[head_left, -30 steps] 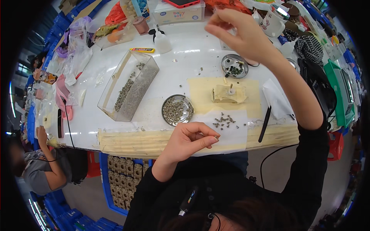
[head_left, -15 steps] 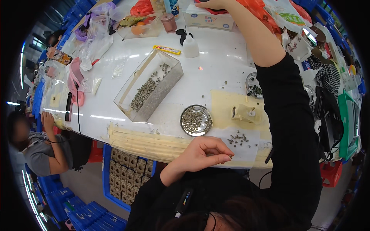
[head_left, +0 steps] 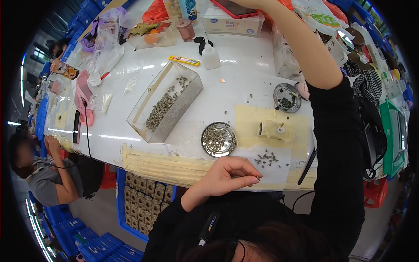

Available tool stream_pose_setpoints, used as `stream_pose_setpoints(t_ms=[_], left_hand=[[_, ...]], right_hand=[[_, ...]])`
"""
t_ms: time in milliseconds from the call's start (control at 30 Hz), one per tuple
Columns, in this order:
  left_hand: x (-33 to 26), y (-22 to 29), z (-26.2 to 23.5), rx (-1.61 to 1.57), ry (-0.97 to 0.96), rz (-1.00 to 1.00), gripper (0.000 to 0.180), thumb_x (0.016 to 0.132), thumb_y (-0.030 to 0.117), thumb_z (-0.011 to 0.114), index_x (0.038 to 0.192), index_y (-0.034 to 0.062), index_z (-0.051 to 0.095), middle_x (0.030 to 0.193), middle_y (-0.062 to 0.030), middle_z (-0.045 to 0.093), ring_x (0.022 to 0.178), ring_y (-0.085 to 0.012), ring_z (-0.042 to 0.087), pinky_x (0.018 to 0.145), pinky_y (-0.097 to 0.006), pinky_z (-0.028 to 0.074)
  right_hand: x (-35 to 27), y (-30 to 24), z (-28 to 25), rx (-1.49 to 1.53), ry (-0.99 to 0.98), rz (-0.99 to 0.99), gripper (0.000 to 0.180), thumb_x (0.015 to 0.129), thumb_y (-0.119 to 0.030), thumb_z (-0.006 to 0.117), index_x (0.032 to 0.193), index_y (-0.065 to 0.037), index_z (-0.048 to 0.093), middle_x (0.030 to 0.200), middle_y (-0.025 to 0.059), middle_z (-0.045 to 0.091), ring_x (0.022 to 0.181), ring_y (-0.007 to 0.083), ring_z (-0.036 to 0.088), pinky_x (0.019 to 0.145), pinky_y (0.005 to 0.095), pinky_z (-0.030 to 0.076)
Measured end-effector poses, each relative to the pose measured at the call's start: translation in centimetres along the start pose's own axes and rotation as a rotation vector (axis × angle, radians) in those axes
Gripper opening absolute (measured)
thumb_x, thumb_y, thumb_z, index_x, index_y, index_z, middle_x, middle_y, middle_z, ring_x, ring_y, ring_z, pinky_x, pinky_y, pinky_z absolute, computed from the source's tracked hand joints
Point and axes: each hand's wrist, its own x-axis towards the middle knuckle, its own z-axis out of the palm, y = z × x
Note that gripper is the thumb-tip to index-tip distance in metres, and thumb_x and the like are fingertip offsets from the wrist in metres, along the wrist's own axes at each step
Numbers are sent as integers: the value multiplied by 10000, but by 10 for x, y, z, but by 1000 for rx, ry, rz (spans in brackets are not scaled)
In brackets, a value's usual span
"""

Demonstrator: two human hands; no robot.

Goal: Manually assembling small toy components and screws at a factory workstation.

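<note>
My left hand [head_left: 230, 175] is at the table's front edge, thumb and forefinger pinched on a small metal part [head_left: 259, 178], whose tip alone shows. Just beyond it is a round metal dish [head_left: 219, 155] of small grey metal parts. Several similar loose parts [head_left: 266, 158] lie on white paper to its right. Stretched to the far side, my right hand [head_left: 248, 2] is cut off by the upper edge, its fingers mostly out of sight. It is over a red-cased phone [head_left: 234, 9] that lies on a white lidded box [head_left: 231, 27].
A clear bin [head_left: 185, 102] of metal parts stands left of the dish. A taped block [head_left: 274, 130] and a second dish [head_left: 298, 102] with dark pieces are at right. A white squeeze bottle [head_left: 211, 58] stands farther back. A person [head_left: 54, 174] sits at left.
My view has shifted slightly, showing more of the phone and box. My right hand has gone farther past the upper edge. The left hand keeps its pinch.
</note>
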Motion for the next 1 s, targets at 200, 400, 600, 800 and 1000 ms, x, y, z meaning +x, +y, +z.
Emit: stream_pose_setpoints(t_ms=[200,400,600,800,1000], left_hand=[[-9,1,-2,-20,50,38,147,888,13,678,1026,-36,681,947,-72,683,832,-97,656,733,-219,525],[-9,27,5,-79,19,167,148,887,-34,654,1031,-61,668,964,-103,676,861,-120,660,743,-224,528],[-2,32,18,-133,-33,158,131,888,-42,650,1016,-58,668,958,-108,677,844,-119,657,741,-229,533],[-1,23,19,-233,-34,117,106,894,-11,659,991,-52,669,935,-112,685,803,-122,651,711,-239,535],[-1,16,13,-242,37,101,110,875,-10,681,979,-46,678,899,-109,696,781,-127,652,690,-243,535]], right_hand=[[-114,7,-79,88,-303,-381,564,879,-447,655,1192,19,595,1054,168,683,937,278,661,862,342,510],[-303,14,-93,413,-186,-612,268,780,-172,776,988,-33,681,845,94,657,762,249,632,693,338,492],[-375,1,-76,582,-98,-631,307,712,-89,787,999,-40,691,843,89,654,695,234,633,576,319,488],[-393,-7,-29,656,131,-594,299,708,-53,778,991,-32,687,856,63,648,659,201,611,567,292,484],[-397,-17,-8,714,221,-551,303,699,14,762,989,-49,702,845,59,662,661,192,618,552,280,484]])
